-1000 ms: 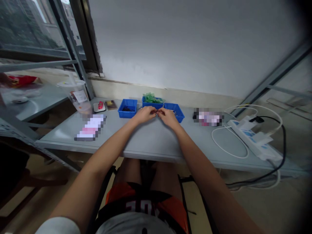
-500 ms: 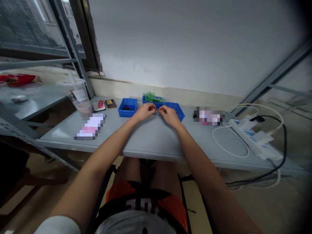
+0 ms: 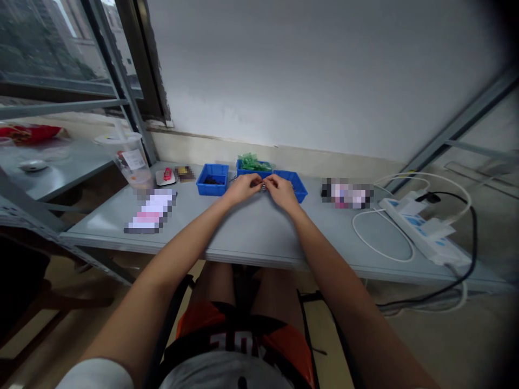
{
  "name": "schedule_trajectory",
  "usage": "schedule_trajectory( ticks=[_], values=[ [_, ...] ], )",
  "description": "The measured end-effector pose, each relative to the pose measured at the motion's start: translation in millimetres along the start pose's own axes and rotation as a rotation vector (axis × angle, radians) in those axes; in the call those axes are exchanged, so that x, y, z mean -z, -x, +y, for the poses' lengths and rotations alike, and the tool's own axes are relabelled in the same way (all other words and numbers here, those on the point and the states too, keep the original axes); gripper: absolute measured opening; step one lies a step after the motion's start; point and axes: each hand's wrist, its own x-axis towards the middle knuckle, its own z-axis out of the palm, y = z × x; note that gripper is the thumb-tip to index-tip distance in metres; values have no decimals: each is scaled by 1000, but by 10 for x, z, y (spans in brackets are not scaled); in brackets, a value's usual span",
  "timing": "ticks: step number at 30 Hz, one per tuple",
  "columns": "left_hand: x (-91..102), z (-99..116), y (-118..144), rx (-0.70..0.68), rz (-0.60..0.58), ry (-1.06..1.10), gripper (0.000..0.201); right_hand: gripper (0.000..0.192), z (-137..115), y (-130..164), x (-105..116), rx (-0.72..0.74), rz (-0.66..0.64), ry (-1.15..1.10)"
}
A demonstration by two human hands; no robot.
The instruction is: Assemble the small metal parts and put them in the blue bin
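Head view showed the left hand and right hand meeting fingertip to fingertip, both pinching a small metal part — too tiny to identify — just above the table near its far edge. Three blue bins stood just beyond the hands — a white power strip lay toward the table's right end.

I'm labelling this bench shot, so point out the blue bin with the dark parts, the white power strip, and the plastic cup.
blue bin with dark parts [image 3: 201, 187]: head view, on its front wall.
white power strip [image 3: 417, 229]: head view, middle of its top face.
plastic cup [image 3: 130, 160]: head view, on its side wall below the lid.
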Motion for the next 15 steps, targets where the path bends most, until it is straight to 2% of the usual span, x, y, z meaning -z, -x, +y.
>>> schedule_trajectory(
  ticks=[3, 8, 15],
  values=[
    [19, 13, 0, -25, -37, -117, 12, 21, -9, 4, -1, 9, -26, 0],
    [44, 19, 19, -63, -33, -259, 13, 19, 1, -5, -14, 9, -61, 0],
    [40, -1, 25, -66, -21, -278, 11, 21, 41, -16, -41, 45, -113, -30]
  ],
)
